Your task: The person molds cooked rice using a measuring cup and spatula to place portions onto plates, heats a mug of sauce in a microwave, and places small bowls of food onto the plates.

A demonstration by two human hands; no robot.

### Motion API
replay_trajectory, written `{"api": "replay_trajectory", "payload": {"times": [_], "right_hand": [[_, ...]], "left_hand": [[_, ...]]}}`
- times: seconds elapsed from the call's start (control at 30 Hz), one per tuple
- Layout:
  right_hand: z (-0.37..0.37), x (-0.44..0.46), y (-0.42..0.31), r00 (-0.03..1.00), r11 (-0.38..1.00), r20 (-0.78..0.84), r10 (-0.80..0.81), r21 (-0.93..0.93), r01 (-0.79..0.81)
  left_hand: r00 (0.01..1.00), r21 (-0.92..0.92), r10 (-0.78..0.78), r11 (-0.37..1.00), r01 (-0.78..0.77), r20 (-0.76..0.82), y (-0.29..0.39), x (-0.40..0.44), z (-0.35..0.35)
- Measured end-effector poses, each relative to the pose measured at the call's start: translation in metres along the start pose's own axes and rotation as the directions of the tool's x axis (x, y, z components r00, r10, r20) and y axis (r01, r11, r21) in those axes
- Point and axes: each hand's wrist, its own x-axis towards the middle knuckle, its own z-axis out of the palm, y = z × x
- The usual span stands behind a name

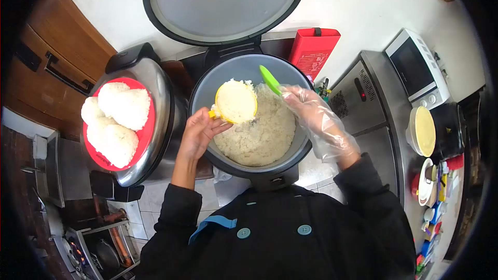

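One left hand (197, 130) grips a yellow cup (254, 112) of rice (236, 101) over the cooker (206, 84) — gloved right hand (308, 109), angled inward, clasps a green paddle (269, 79).

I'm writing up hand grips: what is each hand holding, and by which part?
The left hand holds the yellow cup on its handle side. The gloved right hand holds a green utensil; by which part cannot be told.

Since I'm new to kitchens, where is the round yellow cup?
In the head view, the round yellow cup of rice is left of centre, held in the left fingers, over the open grey pot.
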Motion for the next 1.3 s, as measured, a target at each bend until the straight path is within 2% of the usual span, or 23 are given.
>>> {"api": "replay_trajectory", "payload": {"times": [0.03,0.1,0.13,0.17,0.23,0.33,0.37,0.5,0.53,0.6,0.7,0.8,0.83,0.9,0.93,1.0,1.03,1.07,1.13,1.17,1.2,1.23,1.3], "right_hand": [[0.003,-0.003,0.003,0.996,0.976,-0.079,0.031,0.219,-0.013],[0.003,-0.024,-0.003,0.782,0.499,0.341,0.522,0.621,-0.604],[0.015,-0.027,0.003,0.797,0.331,0.468,0.382,0.736,-0.59],[0.02,-0.026,0.001,0.8,0.333,0.459,0.386,0.74,-0.585],[0.03,-0.027,-0.007,0.906,0.693,0.105,0.41,0.61,-0.384],[0.043,-0.027,-0.002,0.997,0.996,0.015,0.074,-0.054,-0.074],[0.045,-0.026,0.002,0.997,0.962,0.047,-0.055,-0.264,0.066],[0.017,-0.032,-0.056,0.978,0.704,0.084,0.191,-0.706,-0.077],[0.016,-0.035,-0.042,0.999,0.73,-0.02,-0.042,-0.684,0.017],[0.019,-0.037,-0.047,0.997,0.674,-0.042,-0.066,-0.739,0.013],[0.031,-0.038,-0.042,0.991,0.589,-0.064,-0.118,-0.808,0.018],[0.033,-0.046,-0.04,0.989,0.418,0.146,0.005,-0.899,0.13],[0.03,-0.053,-0.036,0.99,0.418,0.14,-0.003,-0.899,0.128],[0.021,-0.068,-0.027,0.993,0.388,0.079,0.091,-0.921,0.038],[0.015,-0.078,-0.024,0.994,0.385,0.071,0.08,-0.922,0.035],[0.003,-0.107,-0.015,0.988,0.619,-0.118,-0.096,-0.784,-0.033],[-0.004,-0.12,-0.001,0.986,0.618,-0.132,-0.105,-0.785,-0.04],[-0.009,-0.133,0.021,0.958,0.857,-0.259,-0.127,-0.515,-0.025],[-0.013,-0.167,0.051,0.895,0.995,-0.434,-0.098,-0.041,0.089],[-0.016,-0.191,0.057,0.885,0.995,-0.454,-0.102,-0.045,0.091],[-0.023,-0.215,0.04,0.923,0.896,-0.321,0.211,0.44,-0.052],[-0.03,-0.238,0.025,0.908,0.563,-0.055,0.415,0.8,-0.208],[-0.038,-0.28,0.007,0.926,0.441,-0.104,0.362,0.895,-0.072]], "left_hand": [[1.0,-0.002,0.002,1.0,-0.002,0.003,0.001,-0.002,-0.003],[0.997,-0.031,-0.011,0.999,0.014,0.082,0.003,0.001,-0.01],[0.995,-0.032,-0.012,0.999,0.015,0.094,0.004,0.003,-0.011],[0.994,0.023,-0.041,0.999,0.039,0.106,0.004,0.005,-0.012],[0.99,0.077,-0.08,0.995,0.071,0.119,0.003,0.007,-0.013],[0.992,0.332,-0.057,0.943,0.017,0.109,-0.003,0.011,-0.015],[0.995,0.335,-0.069,0.941,0.044,0.066,-0.004,0.011,-0.017],[0.997,0.489,0.07,0.87,-0.067,0.012,-0.01,0.01,-0.006],[0.998,0.486,0.06,0.872,-0.059,0.012,-0.014,0.009,-0.003],[0.955,0.695,0.277,0.666,-0.27,0.106,-0.02,0.015,0.001],[0.924,0.794,0.361,0.522,-0.312,0.126,-0.025,0.017,0.0],[0.88,0.922,0.472,0.314,-0.227,0.056,-0.024,0.009,0.017],[0.878,0.923,0.474,0.307,-0.233,0.064,-0.027,0.009,0.016],[0.827,0.835,0.425,0.543,0.093,-0.369,-0.033,0.015,0.006],[0.834,0.621,0.345,0.784,-0.004,-0.43,-0.034,0.013,0.009],[0.885,0.187,0.206,0.973,-0.138,-0.418,-0.037,0.006,0.024],[0.891,0.191,0.209,0.971,-0.142,-0.403,-0.043,0.003,0.03],[0.925,0.015,0.144,0.989,-0.148,-0.352,-0.052,0.001,0.036],[0.955,-0.204,0.075,0.969,-0.137,-0.287,-0.072,-0.008,0.075],[0.961,-0.201,0.07,0.971,-0.126,-0.266,-0.085,-0.016,0.104],[0.97,-0.254,0.082,0.957,-0.141,-0.231,-0.1,-0.023,0.133],[0.977,-0.308,0.09,0.94,-0.148,-0.194,-0.117,-0.031,0.166],[0.992,-0.345,0.078,0.932,-0.107,-0.098,-0.159,-0.054,0.237]]}}
